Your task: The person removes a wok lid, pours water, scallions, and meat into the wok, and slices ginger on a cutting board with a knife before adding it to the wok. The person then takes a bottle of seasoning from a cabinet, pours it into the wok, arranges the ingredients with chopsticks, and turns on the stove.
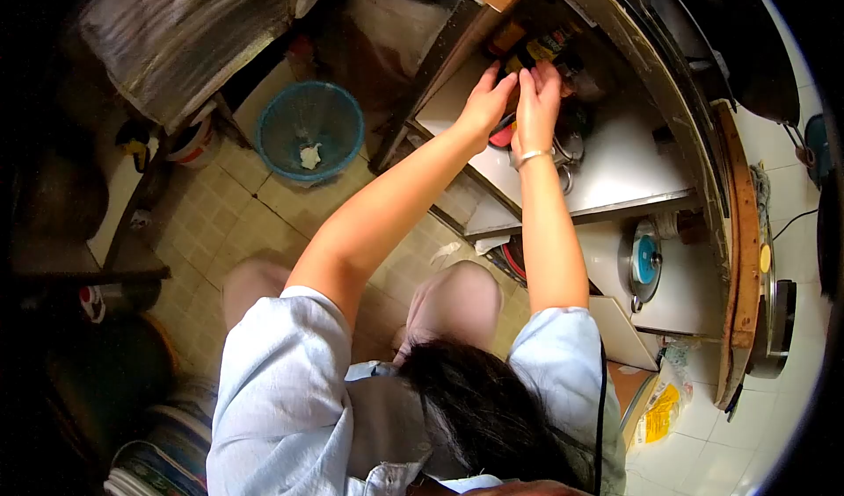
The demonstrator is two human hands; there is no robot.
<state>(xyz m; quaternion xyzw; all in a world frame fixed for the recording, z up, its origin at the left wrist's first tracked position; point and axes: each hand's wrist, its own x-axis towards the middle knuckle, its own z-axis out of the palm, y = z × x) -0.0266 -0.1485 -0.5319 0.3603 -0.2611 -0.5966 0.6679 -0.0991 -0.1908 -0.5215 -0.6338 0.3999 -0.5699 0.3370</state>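
Both my hands reach into a low cabinet, close together with fingers pointing inward. My left hand has its fingers curved toward the right one. My right hand, with a bangle at the wrist, faces it. A dark thing between the palms is mostly hidden, and I cannot make out what it is. Right at the fingertips is a dark bottle with a yellow label. A red and black round thing shows below the hands. Metal vessels stand beside my right wrist.
The white shelf has a raised front edge. On the lower shelf lies a steel pot with a blue-centred lid. A blue translucent bucket stands on the tiled floor to the left. A yellow-printed packet lies at the lower right.
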